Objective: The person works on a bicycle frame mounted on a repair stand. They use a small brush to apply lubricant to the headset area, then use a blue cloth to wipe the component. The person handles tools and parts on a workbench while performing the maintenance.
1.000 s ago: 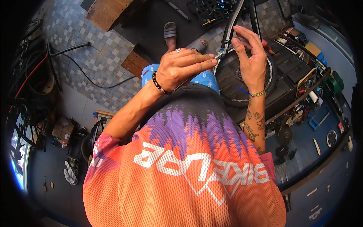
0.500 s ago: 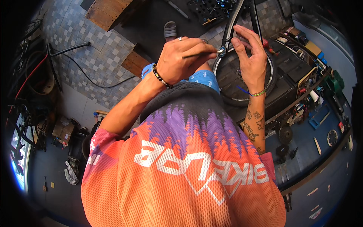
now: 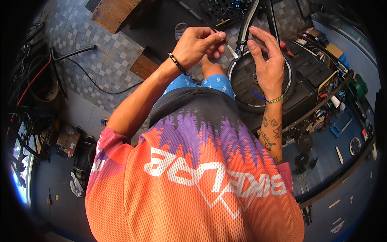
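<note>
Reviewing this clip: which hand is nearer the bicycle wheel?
Right. In view, the right hand overlaps the wheel's upper right; the left hand is beyond its left edge.

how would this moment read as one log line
left hand: gripping thin tool, tip at round fitting | right hand: loosely open beside bike frame | right-hand contact: unclear

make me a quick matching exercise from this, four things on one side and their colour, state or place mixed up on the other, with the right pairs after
Things:
1. left hand
2. right hand
3. shorts
4. wheel

Descriptions:
A. blue with a small pale print
B. partly hidden behind the right hand
C. gripping a slim tool
D. beside the frame, thumb parted from the fingers

Right pairs: 1-C, 2-D, 3-A, 4-B
</note>
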`<state>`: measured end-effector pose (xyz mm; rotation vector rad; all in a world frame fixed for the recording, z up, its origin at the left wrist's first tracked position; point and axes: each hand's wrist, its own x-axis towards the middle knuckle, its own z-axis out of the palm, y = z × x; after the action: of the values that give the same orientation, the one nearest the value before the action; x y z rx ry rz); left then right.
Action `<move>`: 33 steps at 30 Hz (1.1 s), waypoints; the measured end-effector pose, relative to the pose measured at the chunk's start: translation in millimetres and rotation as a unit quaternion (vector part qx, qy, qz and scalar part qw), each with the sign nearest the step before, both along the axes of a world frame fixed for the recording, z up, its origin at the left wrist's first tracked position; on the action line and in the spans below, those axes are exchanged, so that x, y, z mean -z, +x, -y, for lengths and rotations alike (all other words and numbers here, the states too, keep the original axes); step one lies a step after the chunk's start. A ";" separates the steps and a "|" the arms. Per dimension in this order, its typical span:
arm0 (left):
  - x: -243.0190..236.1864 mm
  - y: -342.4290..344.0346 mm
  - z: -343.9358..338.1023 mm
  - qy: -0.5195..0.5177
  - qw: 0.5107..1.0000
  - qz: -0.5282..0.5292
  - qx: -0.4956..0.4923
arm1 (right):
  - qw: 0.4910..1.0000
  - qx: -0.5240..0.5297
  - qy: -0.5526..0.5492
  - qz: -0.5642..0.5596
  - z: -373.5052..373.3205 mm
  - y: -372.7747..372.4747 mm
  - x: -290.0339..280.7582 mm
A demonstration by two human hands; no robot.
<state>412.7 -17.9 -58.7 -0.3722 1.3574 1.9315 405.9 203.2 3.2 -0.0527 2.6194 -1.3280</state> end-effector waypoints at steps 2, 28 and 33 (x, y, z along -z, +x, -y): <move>14.1 10.6 -1.9 0.085 0.991 0.095 -0.039 | 1.000 0.001 0.000 0.001 1.7 -0.3 -1.4; 7.5 36.0 -2.7 0.218 0.947 0.190 -0.140 | 1.000 -0.009 0.015 -0.005 1.8 -2.0 -1.4; -12.2 20.7 4.6 0.031 0.994 -0.087 -0.058 | 1.000 -0.007 0.005 0.000 1.9 -0.7 -1.5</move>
<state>433.5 -22.5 -46.5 -0.2631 1.4096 2.1383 405.2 201.3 4.7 -0.0701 2.6211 -1.3113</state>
